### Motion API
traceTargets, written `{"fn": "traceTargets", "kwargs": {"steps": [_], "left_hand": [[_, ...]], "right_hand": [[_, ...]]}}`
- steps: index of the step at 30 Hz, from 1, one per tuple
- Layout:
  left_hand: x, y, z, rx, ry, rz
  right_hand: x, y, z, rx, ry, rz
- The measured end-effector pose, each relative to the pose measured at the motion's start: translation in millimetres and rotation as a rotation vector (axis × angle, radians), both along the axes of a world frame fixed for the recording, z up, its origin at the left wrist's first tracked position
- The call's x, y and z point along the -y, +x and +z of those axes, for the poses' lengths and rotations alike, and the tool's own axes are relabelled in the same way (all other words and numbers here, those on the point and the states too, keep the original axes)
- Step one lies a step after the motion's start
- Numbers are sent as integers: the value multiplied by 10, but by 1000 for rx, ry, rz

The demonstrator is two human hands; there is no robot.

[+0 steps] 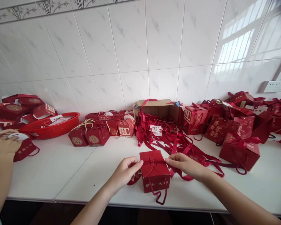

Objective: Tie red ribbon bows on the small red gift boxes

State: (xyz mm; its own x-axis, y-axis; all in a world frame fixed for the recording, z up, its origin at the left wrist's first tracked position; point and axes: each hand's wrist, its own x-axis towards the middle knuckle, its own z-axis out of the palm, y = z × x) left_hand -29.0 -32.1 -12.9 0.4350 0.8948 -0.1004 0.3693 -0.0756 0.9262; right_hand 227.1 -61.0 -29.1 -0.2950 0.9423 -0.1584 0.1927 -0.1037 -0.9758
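Observation:
A red gift box [155,173] stands near the table's front edge, its flaps folded shut on top. A dark red ribbon [153,161] crosses the lid through the slits in the middle. At the lid's left edge, my left hand [128,168] pinches one side of this ribbon, and a loose tail hangs below the fingers. My right hand [181,164] pinches the other side at the right edge. A twisted cord handle [160,197] droops over the box's front. Behind it lies a tangled heap of red ribbons [164,131], spilling from an open cardboard carton [158,109].
Several small red boxes [98,136] stand left of the ribbons. More boxes and bags [239,151] crowd the right side. A red plastic basin [70,125] holds papers on the left. Another person's hands [4,142] handle a red box [25,150] at far left.

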Motion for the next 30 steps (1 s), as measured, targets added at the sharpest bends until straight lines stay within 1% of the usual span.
{"fn": "traceTargets", "kwargs": {"steps": [2, 4, 6, 10, 13, 15, 18, 19, 21, 23, 24, 26, 30], "left_hand": [[-18, -41, 33, -89, 126, 16], [-41, -96, 96, -188, 304, 66], [-63, -158, 175, -287, 465, 112], [-66, -214, 321, -406, 655, 183], [-3, -92, 392, -392, 820, 216], [62, 74, 415, -353, 935, 181], [150, 368, 407, -330, 1020, 86], [167, 455, 394, -333, 1038, 77], [174, 586, 362, -341, 1108, 134], [154, 645, 334, -346, 1204, 255], [139, 649, 324, -345, 1242, 309], [113, 626, 310, -337, 1278, 371], [93, 584, 285, -300, 1259, 397]], "right_hand": [[27, 41, 38, 22, -3, -48], [56, 89, 104, 34, 9, -82], [85, 143, 185, 17, 45, -49], [123, 221, 319, -7, 92, 65], [125, 198, 367, -113, 77, 19], [114, 144, 393, -225, 44, -27], [95, 47, 445, -363, -17, -34], [92, 20, 463, -397, -29, -36], [100, -15, 492, -451, -44, -41], [123, -20, 498, -469, -43, -34], [136, -15, 491, -457, -28, -32], [155, 0, 460, -388, 43, -40], [120, -57, 382, -150, 224, -116]]}}
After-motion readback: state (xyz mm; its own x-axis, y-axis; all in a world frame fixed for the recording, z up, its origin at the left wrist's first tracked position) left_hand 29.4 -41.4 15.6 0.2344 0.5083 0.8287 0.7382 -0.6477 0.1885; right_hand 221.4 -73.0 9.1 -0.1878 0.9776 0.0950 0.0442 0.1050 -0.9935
